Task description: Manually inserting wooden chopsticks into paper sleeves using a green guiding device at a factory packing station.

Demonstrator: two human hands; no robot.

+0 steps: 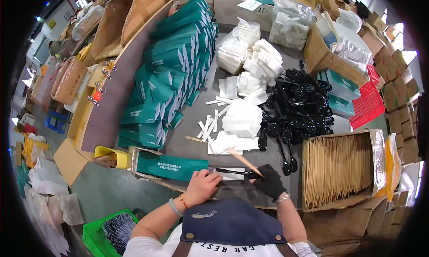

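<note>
At the table's near edge a green paper sleeve (172, 167) lies lengthwise. My bare left hand (203, 186) closes on its right end. Just right of that end are a black plastic spoon (234, 171) and a white packet (233, 177) beneath it. My right hand (269, 182), in a black glove, is closed around wooden chopsticks (245, 161) that slant up to the left; its fingers also meet the spoon's right end. White packets (241, 118) are piled beyond my hands, beside a heap of black spoons (299, 105).
Many green sleeves (172, 64) stand stacked at the left. A carton of wooden chopsticks (375, 163) is at my right. Behind it are green boxes (342, 104) and a red crate (368, 107). A yellow container (118, 155) sits at the left edge; a green basket (91, 234) is below.
</note>
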